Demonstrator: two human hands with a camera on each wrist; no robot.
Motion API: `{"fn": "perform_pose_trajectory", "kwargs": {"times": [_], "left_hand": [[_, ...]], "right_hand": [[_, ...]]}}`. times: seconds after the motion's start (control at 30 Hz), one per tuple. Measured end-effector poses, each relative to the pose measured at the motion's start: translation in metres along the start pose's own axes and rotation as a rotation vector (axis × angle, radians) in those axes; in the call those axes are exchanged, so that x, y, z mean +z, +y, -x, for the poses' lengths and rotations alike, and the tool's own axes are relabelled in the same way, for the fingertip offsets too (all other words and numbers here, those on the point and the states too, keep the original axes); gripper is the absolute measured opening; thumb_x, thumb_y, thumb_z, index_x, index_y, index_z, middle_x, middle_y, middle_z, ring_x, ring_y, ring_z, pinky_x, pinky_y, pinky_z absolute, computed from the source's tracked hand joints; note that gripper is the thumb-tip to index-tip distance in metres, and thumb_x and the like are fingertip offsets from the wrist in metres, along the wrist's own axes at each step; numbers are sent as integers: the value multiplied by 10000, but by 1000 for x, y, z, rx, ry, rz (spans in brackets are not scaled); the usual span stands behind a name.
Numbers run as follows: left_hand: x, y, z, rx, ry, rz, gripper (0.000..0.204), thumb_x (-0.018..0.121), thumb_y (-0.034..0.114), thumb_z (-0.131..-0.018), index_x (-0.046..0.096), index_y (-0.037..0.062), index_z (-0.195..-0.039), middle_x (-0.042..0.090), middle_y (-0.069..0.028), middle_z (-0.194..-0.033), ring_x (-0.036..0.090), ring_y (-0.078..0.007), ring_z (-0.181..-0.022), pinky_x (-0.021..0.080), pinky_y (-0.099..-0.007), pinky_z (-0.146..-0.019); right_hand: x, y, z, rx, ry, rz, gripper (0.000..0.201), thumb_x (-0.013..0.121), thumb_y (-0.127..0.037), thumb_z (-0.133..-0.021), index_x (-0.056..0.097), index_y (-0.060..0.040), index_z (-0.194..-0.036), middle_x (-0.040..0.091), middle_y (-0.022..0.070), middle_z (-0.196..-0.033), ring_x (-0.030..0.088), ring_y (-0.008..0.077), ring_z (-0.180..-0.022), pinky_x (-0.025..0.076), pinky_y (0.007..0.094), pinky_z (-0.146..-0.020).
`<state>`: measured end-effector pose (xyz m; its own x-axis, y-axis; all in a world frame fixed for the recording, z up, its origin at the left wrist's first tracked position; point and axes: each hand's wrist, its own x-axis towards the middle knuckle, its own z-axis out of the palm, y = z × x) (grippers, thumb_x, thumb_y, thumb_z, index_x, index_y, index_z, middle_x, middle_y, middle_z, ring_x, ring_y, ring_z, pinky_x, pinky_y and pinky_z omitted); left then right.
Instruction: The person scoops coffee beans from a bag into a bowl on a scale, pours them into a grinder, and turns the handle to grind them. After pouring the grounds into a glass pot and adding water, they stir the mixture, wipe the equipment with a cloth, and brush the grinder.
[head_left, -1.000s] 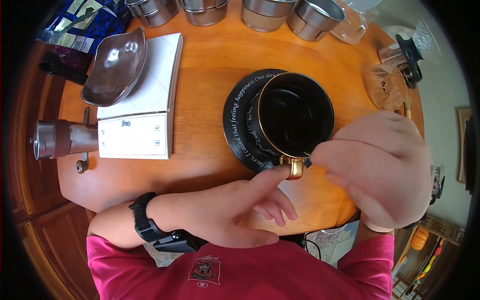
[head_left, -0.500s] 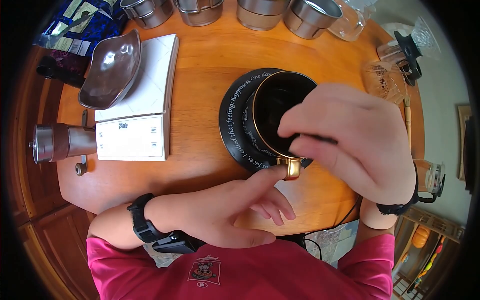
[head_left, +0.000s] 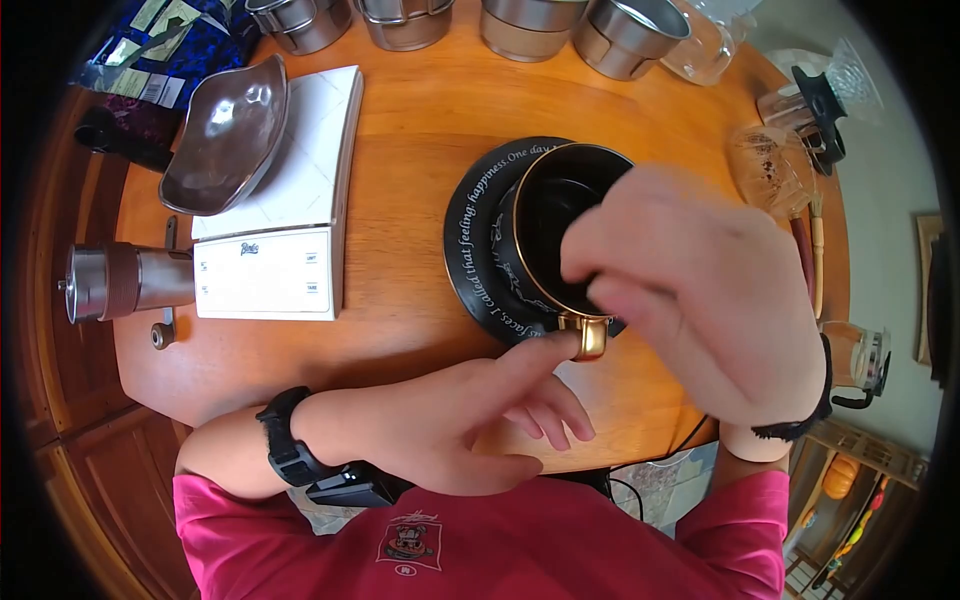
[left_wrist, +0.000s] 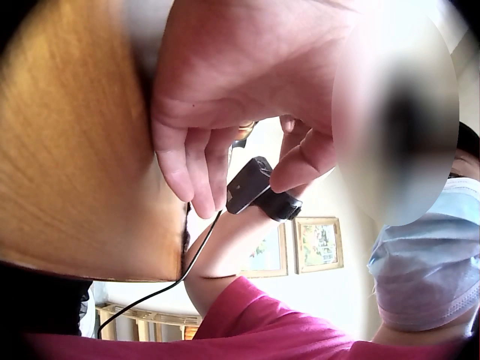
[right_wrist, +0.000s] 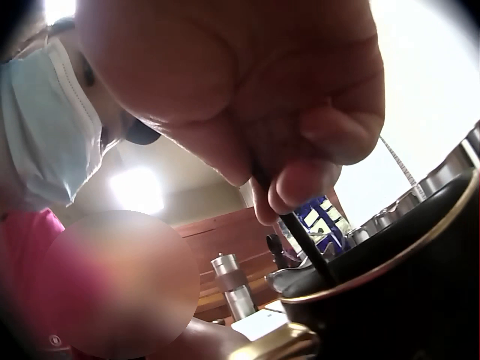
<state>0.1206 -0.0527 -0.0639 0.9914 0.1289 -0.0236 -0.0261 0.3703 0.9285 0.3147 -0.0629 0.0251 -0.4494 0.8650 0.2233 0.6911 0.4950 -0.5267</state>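
Note:
A black cup (head_left: pixel 545 225) with a gold rim and gold handle (head_left: pixel 592 338) stands on a black saucer (head_left: pixel 468 240) with white lettering. My left hand (head_left: pixel 450 420) reaches to the handle with its index finger touching it; the other fingers are loosely bent, holding nothing. Over the cup's right side is my right hand (head_left: pixel 715 300), its fingers pinched together. In the right wrist view this hand (right_wrist: pixel 247 82) grips a thin dark stick (right_wrist: pixel 309 247) that slants down into the cup (right_wrist: pixel 390 300). The stick's lower end is hidden inside the cup.
On the left, a white scale (head_left: pixel 265 275) carries a brown dish (head_left: pixel 225 140), beside a metal grinder (head_left: pixel 130 282). Several metal cups (head_left: pixel 530 30) line the far edge. Glass drippers and brushes (head_left: pixel 817 255) are at the right, with a glass pot (head_left: pixel 850 355) beyond the edge.
My right hand has moved left from beside the cup to over its opening, then shifted only slightly. The left hand has stayed at the handle.

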Motion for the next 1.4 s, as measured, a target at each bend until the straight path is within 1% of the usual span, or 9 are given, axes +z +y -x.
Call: {"fn": "perform_pose_trajectory", "kwargs": {"times": [0.13,0.3,0.4,0.6,0.77,0.87,1.17,1.27,1.4], "left_hand": [[-1,4,0,-45,-17,45,803,537,-51,-750,48,26,-1382,523,-157,-1104,532,-202,-1001,419,-316,-901],[0,1,0,-1,11,32,792,564,-17,-760,60,21,-1370,546,-144,-1058,546,-193,-949,438,-296,-871],[0,3,-1,-30,4,-15,786,565,-16,-761,68,24,-1367,546,-142,-1058,547,-194,-947,438,-297,-871],[-1,7,0,-96,-12,83,777,540,-76,-744,101,22,-1377,500,-154,-1153,516,-200,-1042,401,-328,-927],[-1,8,0,-106,-10,64,788,537,-79,-746,85,23,-1383,501,-152,-1156,517,-206,-1046,400,-330,-928],[0,2,0,-22,12,11,764,577,0,-764,88,6,-1351,555,-144,-1047,552,-192,-940,444,-295,-859],[-2,7,0,-92,-20,38,799,539,-71,-743,72,19,-1386,505,-157,-1142,517,-200,-1032,402,-327,-924],[-1,5,1,-50,-4,49,800,538,-70,-743,69,14,-1386,505,-156,-1139,517,-199,-1033,402,-328,-924],[-1,7,0,-61,-17,4,802,541,-68,-744,68,15,-1386,504,-156,-1142,514,-199,-1037,400,-329,-927]], "right_hand": [[-7,5,0,67,139,174,72,542,-65,-779,564,3,-790,556,106,-751,546,280,-679,427,309,-617],[-18,-10,1,104,-84,222,84,549,-82,-749,568,-5,-778,553,111,-750,535,283,-664,426,308,-596],[-11,-9,1,67,-121,-110,96,561,-94,-737,573,-7,-777,552,114,-755,538,285,-660,423,315,-580],[-10,5,1,54,110,158,111,537,-92,-779,559,5,-829,556,116,-775,537,284,-704,425,309,-641],[-28,-8,4,148,-107,211,97,525,-74,-787,556,14,-817,562,124,-768,534,285,-662,428,314,-604],[-30,-9,3,99,-229,-27,91,528,-65,-776,560,13,-812,565,121,-774,537,286,-653,433,323,-597],[-13,2,3,38,91,173,107,542,-48,-723,563,18,-804,561,117,-738,538,288,-651,433,326,-586],[-21,-9,4,106,-48,278,100,544,-45,-705,560,18,-781,555,117,-722,526,290,-620,423,327,-566],[-19,-11,1,49,-139,-29,87,565,-62,-681,566,3,-739,555,110,-694,518,285,-597,414,325,-544]]}}
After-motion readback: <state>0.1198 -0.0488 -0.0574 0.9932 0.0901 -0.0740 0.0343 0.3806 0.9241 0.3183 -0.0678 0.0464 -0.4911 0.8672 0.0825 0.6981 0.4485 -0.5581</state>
